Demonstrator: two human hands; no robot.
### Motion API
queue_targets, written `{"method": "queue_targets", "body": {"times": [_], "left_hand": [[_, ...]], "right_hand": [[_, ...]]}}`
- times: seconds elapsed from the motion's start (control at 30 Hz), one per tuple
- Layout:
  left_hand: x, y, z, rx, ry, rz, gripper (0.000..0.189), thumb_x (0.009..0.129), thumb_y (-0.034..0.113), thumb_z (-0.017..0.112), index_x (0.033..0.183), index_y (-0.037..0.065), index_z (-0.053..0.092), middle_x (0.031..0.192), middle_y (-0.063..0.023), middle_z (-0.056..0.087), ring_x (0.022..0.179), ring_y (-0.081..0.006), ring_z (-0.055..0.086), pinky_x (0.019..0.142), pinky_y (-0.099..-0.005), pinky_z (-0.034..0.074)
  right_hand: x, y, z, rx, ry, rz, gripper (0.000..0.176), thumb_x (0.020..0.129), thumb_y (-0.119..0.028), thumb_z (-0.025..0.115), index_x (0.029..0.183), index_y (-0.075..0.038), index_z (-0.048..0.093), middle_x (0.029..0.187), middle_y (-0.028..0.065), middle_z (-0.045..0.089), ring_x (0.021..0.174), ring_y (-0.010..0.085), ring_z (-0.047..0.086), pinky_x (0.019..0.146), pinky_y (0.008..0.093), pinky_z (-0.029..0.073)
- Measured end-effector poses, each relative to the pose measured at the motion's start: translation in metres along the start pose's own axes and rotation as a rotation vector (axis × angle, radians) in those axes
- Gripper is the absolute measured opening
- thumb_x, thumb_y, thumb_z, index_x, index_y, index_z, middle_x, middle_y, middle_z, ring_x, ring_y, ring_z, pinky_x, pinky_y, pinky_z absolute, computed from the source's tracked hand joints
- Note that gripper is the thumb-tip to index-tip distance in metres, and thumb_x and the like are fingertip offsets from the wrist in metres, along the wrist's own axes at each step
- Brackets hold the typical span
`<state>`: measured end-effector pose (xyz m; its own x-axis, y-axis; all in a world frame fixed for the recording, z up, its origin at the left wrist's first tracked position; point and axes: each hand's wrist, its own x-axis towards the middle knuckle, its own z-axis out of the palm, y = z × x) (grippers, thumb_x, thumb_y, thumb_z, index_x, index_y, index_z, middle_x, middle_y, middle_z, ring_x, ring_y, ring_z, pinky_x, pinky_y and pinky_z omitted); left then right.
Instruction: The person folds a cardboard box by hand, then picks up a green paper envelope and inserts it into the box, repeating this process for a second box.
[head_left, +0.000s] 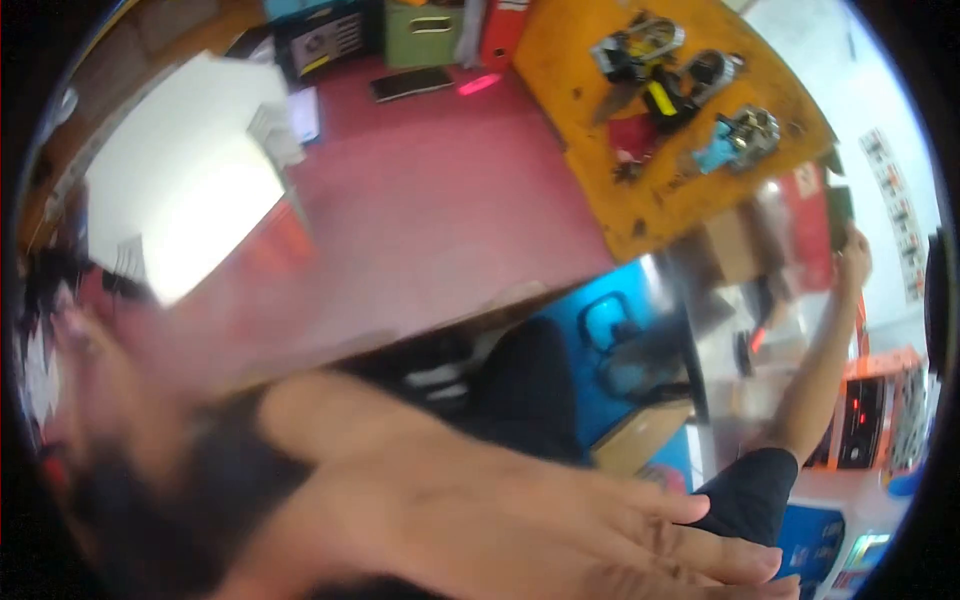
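At the far left edge, my left hand is smeared by motion beside the pink tabletop, and its fingers cannot be made out. My right arm stretches out to the right; the small-looking right hand has its fingers closed at the edge of a flat green piece, next to a red panel. A large bare hand, apparently another person's, crosses the foreground close to the camera, back side showing and fingers stretched to the right. It covers the lower middle of the view.
A pink table carries a white board or sheet, a dark phone-like slab and a green box. Metal parts lie on the orange board. A blue chair stands below.
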<state>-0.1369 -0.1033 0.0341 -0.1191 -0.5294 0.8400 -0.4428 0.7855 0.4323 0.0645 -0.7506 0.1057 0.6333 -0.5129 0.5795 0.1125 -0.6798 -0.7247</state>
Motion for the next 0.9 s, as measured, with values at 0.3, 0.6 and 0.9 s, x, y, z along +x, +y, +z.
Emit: {"method": "queue_targets", "body": {"times": [0.3,0.6,0.9], "left_hand": [[-0.059,-0.011,0.021,0.17,0.151,-0.365,0.14,0.068,0.1,0.001,0.142,-0.008,0.051,0.151,-0.0356,0.038,0.15,-0.0488,0.021,0.121,-0.0551,0.0],[-0.13,-0.01,0.048,0.418,0.74,-0.541,0.127,0.074,0.099,0.011,0.125,-0.002,0.067,0.132,-0.0309,0.061,0.136,-0.0487,0.047,0.114,-0.0612,0.026],[-0.155,0.006,0.058,0.458,0.965,-0.564,0.098,0.086,0.086,0.04,0.115,-0.002,0.071,0.123,-0.0272,0.067,0.125,-0.0437,0.057,0.11,-0.0569,0.036]], "right_hand": [[0.009,-0.02,0.019,-0.421,-0.147,-0.297,0.036,0.098,-0.037,0.067,0.092,-0.002,0.072,0.08,0.0056,0.069,0.072,0.0106,0.06,0.066,0.0272,0.048],[-0.045,-0.088,0.032,-0.697,0.152,-0.479,0.027,0.091,-0.031,0.067,0.094,-0.005,0.068,0.089,0.0173,0.071,0.087,0.0369,0.068,0.077,0.0457,0.051],[-0.058,-0.106,0.016,-0.38,0.704,-0.714,0.035,0.092,-0.037,0.07,0.085,-0.002,0.07,0.084,0.0133,0.069,0.077,0.0288,0.066,0.072,0.0408,0.051]]}}
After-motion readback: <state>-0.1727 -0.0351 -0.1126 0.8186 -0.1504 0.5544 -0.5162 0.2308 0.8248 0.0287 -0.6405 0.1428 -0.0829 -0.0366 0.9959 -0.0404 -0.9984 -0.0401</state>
